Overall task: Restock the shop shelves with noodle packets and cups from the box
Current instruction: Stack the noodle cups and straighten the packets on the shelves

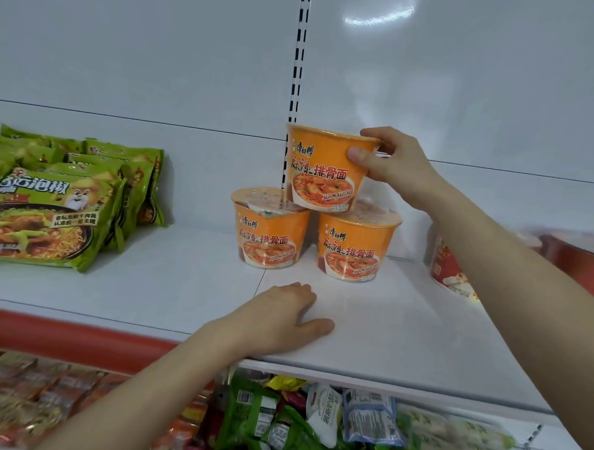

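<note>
Orange noodle cup stands upright (rim up, label facing near) atop the left lower cup and right lower cup, mid-shelf. Right hand grips its right rim, thumb on the near face, fingers curled behind. Left hand rests flat on the white shelf, fingers together. Green noodle packets lie far left.

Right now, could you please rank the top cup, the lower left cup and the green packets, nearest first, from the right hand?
1. Top cup, held in the right hand.
2. Lower left cup, below and leftward.
3. Green packets, far left.
</note>
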Tool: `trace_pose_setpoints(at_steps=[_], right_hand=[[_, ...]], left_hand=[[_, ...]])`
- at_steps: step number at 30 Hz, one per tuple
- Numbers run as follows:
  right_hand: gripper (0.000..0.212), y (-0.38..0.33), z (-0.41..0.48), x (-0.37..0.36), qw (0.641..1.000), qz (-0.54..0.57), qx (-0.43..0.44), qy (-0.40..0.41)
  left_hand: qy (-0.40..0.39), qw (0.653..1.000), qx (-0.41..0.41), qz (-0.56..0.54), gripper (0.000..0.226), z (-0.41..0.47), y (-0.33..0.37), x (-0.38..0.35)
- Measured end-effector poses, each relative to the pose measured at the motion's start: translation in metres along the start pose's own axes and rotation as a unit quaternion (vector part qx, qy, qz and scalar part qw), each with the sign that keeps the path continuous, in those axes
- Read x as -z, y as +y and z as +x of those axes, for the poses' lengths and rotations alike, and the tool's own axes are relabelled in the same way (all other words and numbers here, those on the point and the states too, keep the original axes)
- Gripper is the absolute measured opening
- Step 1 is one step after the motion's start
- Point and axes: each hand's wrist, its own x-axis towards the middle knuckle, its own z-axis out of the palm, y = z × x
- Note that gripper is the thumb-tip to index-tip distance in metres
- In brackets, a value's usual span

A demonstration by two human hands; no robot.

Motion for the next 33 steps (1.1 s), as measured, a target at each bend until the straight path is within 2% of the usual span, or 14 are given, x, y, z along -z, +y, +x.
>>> trace_pose_setpoints(at_steps=[8, 13, 20, 26, 30, 33], right_hand=[[0.055, 0.005, 0.005, -0.012, 1.000, -0.021, -0.003, -0.019], [0.055, 0.000, 0.009, -0.009, 0.997, -0.040, -0.016, -0.057], [0.058, -0.001, 0.006, -0.010, 0.997, -0.036, -0.031, -0.065], [0.070, -0.004, 0.004, -0.011, 0.995, -0.014, -0.061, -0.074], [0.075, -0.010, -0.001, -0.005, 0.997, -0.050, -0.033, -0.046], [0.065, -0.013, -0.008, 0.003, 0.994, -0.102, 0.012, 0.035]], left_hand=[[-0.024, 0.999, -0.007, 0.046, 0.055, 0.001, 0.002, -0.002], [-0.015, 0.998, -0.016, 0.058, 0.055, 0.000, 0.002, -0.002], [-0.018, 0.998, -0.017, 0.063, 0.055, -0.001, 0.003, -0.001], [-0.022, 0.998, -0.018, 0.055, 0.054, -0.001, 0.003, -0.001], [-0.023, 0.999, -0.018, 0.046, 0.055, -0.002, 0.003, -0.001], [-0.020, 0.999, -0.019, 0.041, 0.056, -0.002, 0.002, -0.002]])
